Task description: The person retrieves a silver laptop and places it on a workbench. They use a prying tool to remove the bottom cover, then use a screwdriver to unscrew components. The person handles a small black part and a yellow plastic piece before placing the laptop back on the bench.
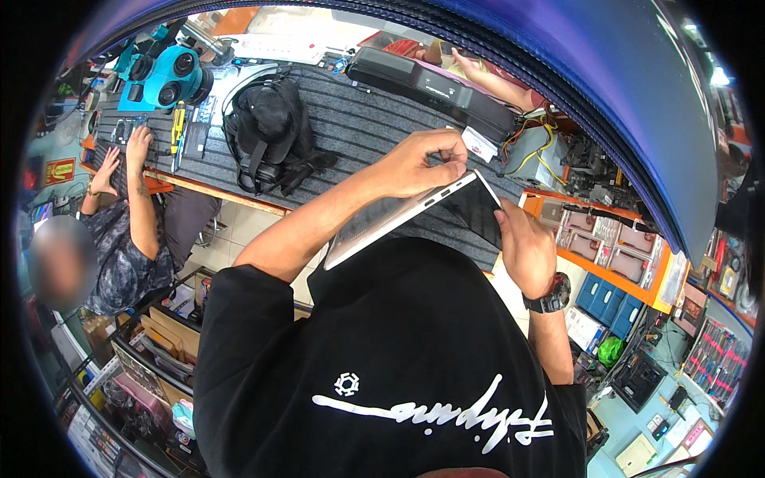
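A thin silver laptop (398,219) is tilted up on its edge close in front of my black shirt, with the ports along its side facing up. Its dark glossy panel (476,211) shows on the right. At the laptop's upper corner my left hand (426,163) is closed, thumb and fingers pinching the edge. My right hand (527,248), with a dark watch at the wrist, is closed on the panel's right edge, thumb on top. Some of its fingers are hidden behind the panel.
On the grey striped bench mat (335,119) lie a black cap and bag (271,119), a yellow-handled tool (178,126) and a long black case (430,92). A teal microscope (171,76) stands far left. A co-worker's hands (137,147) rest nearby; another person's arm (494,80) reaches in opposite.
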The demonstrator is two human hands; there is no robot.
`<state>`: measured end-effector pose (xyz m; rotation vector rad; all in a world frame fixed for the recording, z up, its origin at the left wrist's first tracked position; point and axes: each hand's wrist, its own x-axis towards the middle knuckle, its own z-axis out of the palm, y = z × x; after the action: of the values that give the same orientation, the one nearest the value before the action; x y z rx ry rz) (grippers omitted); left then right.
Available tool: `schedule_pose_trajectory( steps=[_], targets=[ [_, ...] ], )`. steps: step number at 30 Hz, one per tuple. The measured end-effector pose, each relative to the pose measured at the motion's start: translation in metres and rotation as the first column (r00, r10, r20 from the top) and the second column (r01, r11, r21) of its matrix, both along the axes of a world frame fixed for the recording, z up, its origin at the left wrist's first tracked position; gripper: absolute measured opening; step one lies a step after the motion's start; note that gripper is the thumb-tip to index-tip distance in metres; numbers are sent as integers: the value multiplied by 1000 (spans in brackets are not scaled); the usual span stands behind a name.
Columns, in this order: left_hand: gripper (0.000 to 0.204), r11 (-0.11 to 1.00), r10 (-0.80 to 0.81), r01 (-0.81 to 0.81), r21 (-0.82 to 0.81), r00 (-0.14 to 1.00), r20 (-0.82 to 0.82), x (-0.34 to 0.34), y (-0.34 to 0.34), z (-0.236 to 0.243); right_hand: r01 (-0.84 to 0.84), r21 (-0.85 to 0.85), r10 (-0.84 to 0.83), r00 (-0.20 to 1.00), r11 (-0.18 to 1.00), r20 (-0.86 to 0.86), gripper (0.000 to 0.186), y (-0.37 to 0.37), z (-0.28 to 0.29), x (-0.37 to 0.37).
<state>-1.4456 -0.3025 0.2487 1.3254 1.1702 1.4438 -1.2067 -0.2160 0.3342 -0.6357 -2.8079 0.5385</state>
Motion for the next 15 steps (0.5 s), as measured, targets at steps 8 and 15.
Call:
schedule_pose_trajectory(
  steps=[8,15],
  targets=[
    [38,998,-14,27,-64,978,206,8,8,-4,-44,10,44,999,999,23,21,-5,4,-1],
    [29,990,-131,138,-32,979,155,-9,8,1,-58,-11,59,998,998,26,22,5,0,-3]
  ],
)
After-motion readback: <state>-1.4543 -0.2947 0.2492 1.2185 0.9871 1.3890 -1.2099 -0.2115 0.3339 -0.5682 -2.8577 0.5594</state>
